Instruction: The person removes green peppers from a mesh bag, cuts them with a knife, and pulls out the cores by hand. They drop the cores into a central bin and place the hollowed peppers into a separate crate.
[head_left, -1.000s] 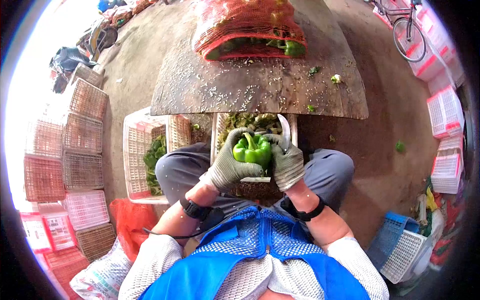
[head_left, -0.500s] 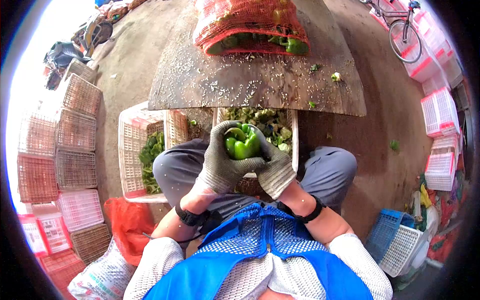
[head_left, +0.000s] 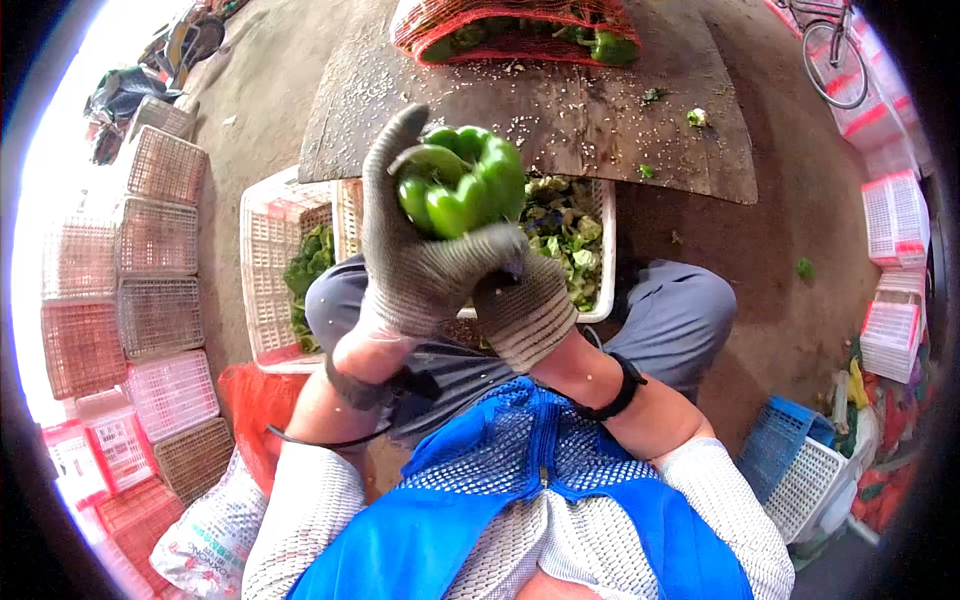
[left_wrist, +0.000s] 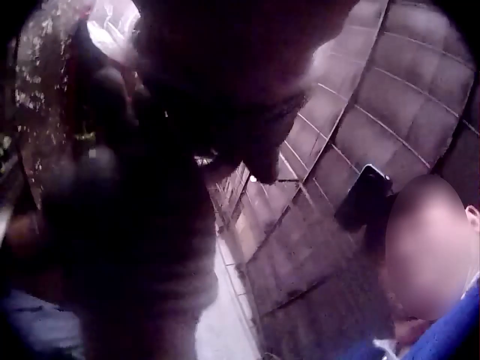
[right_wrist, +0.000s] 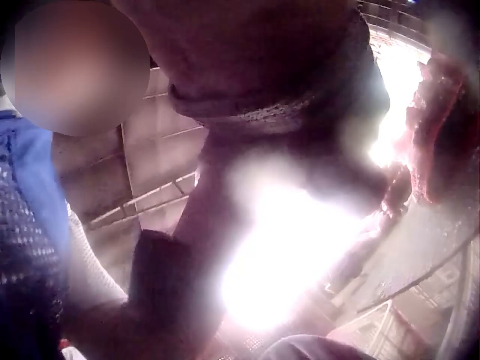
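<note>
My gloved left hand (head_left: 405, 250) holds a green bell pepper (head_left: 480, 190) up in front of me, thumb and fingers around its sides. The pepper's curved stem side faces left and up. Just below, my gloved right hand (head_left: 530, 310) is curled against the left hand's thumb side. A small dark end, like a knife handle, shows at its fingers; the blade is hidden. Beneath the hands stands a white crate (head_left: 607, 250) of leafy trimmings. Both wrist views are dark, with the pepper out of sight there.
A wooden board (head_left: 690, 150) strewn with pale seeds lies ahead, bearing a red mesh sack (head_left: 480, 45) of green peppers. Another crate (head_left: 262, 250) with green leaves stands by my left knee. Stacked crates (head_left: 160, 235) line the left side; a blue crate (head_left: 775, 440) sits at right.
Both hands have risen and moved forward with the pepper, which has turned stem side leftward. The knife blade that stood out from my right hand a second ago is out of sight.
</note>
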